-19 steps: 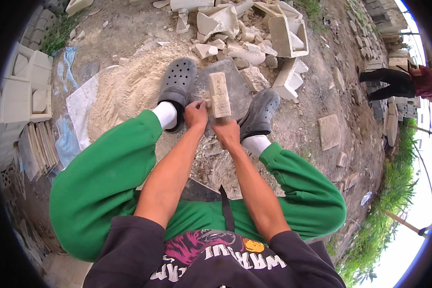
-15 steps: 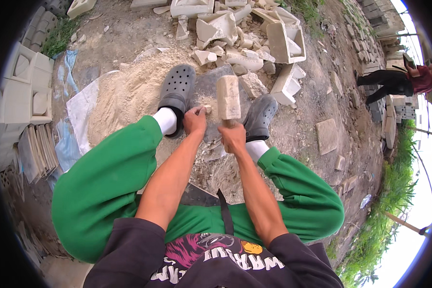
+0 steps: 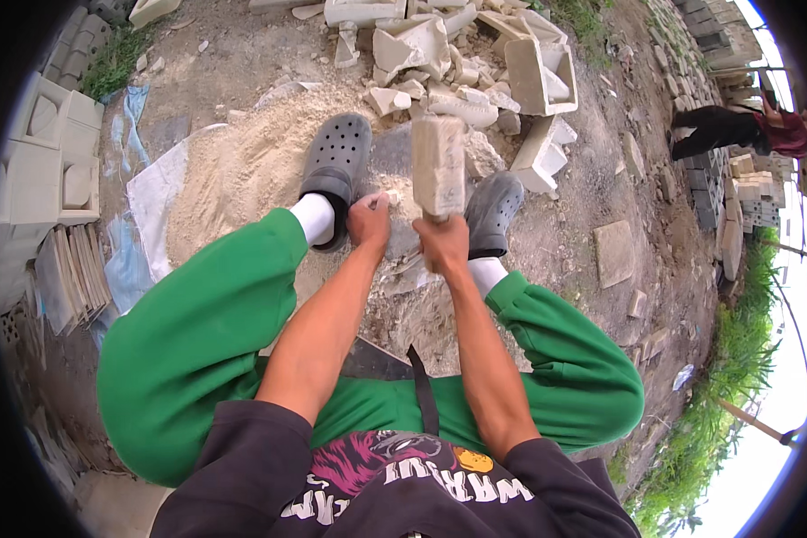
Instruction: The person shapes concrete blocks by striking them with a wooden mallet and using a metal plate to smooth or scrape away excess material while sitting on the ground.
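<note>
My right hand (image 3: 444, 242) is wrapped round the short handle of a mallet (image 3: 438, 166). The mallet's thick, dusty, block-shaped head is raised over the ground between my shoes. My left hand (image 3: 368, 221) is closed in a pinch on a small pale stone piece (image 3: 393, 195), mostly hidden by the fingers. That hand is low, beside my left grey clog (image 3: 339, 152). Under the work lies a flat grey slab (image 3: 387, 154), strewn with pale crumbs and partly hidden by the mallet. My right clog (image 3: 493, 213) stands at its right side.
Pale powder (image 3: 233, 179) is heaped on a white sheet (image 3: 149, 197) at the left. Broken blocks (image 3: 412, 49) are piled ahead. Moulded blocks (image 3: 40, 179) and leaning thin slabs (image 3: 72, 278) stand far left. A flat stone (image 3: 613, 254) lies right. A person (image 3: 744, 130) walks far right.
The mallet head has risen slightly and turned a little to the right with my right hand. My left hand stays low, pinching the small piece. The person at far right has changed stride.
</note>
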Demonstrator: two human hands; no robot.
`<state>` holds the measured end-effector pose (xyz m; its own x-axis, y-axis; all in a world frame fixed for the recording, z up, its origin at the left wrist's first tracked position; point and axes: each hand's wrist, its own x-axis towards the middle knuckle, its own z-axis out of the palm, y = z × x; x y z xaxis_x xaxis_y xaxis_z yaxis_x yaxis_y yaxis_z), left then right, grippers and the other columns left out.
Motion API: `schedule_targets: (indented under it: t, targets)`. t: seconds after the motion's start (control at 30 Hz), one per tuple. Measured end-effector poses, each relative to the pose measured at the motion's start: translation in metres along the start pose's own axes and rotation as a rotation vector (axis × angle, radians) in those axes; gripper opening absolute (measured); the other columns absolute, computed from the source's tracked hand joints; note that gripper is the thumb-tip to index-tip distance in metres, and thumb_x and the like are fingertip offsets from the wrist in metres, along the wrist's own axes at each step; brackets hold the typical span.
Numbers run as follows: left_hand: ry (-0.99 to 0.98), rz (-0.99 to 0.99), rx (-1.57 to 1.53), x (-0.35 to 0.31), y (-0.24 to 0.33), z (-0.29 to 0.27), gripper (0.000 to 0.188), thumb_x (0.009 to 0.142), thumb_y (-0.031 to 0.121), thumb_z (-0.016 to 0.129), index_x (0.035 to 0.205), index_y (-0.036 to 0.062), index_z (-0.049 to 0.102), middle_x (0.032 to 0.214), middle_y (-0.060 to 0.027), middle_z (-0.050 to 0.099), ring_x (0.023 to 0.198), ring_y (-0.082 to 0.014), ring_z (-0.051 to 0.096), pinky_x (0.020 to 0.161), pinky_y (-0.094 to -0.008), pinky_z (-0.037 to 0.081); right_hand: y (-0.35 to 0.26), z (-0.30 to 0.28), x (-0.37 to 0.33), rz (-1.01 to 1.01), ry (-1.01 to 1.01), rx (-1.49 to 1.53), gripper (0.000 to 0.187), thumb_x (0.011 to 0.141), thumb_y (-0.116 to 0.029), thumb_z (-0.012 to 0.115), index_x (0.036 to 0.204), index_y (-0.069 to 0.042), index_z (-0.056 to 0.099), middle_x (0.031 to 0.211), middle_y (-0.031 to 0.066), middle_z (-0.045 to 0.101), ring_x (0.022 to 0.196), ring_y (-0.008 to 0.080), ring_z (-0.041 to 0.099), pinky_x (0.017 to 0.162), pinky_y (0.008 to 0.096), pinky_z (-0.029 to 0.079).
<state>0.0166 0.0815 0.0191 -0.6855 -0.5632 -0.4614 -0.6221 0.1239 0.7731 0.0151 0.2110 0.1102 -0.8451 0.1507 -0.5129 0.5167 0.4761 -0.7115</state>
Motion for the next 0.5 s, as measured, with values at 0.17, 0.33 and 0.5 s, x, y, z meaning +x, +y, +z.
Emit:
schedule_targets:
  t: [0.17,0.33,0.5]
  targets:
    - [0.005,-0.028,-0.011,-0.002,0.007,0.007,0.030,0.087,0.033,0.071,0.106,0.0114,0.078,0.098,-0.0136,0.076,0.091,-0.0281,0.073,0.082,-0.0385,0.054,0.046,0.028,0.012,-0.469,0.230,0.110,0.025,0.074,-0.019,0.073,0.077,0.005,0.067,0.063,0.0112,0.067,0.054,0.0179,0.067,0.053,0.0339,0.052]
    - [-0.009,-0.107,-0.025,-0.003,0.005,0.002,0.028,0.088,0.032,0.070,0.107,0.0123,0.078,0.100,-0.0137,0.076,0.092,-0.0277,0.073,0.082,-0.0375,0.054,0.045,0.022,-0.001,0.040,0.005,0.053,0.027,0.074,-0.020,0.073,0.080,0.006,0.067,0.064,0.0112,0.067,0.053,0.0185,0.067,0.051,0.0343,0.053]
    - [-0.005,-0.042,-0.089,0.000,0.001,-0.001,0.033,0.090,0.028,0.069,0.112,0.0037,0.075,0.101,-0.0155,0.076,0.095,-0.0243,0.073,0.083,-0.0351,0.054,-0.014,0.007,0.003,-0.067,0.028,0.101,0.022,0.075,-0.016,0.072,0.081,0.004,0.066,0.061,0.0079,0.065,0.051,0.0166,0.064,0.049,0.0329,0.050]
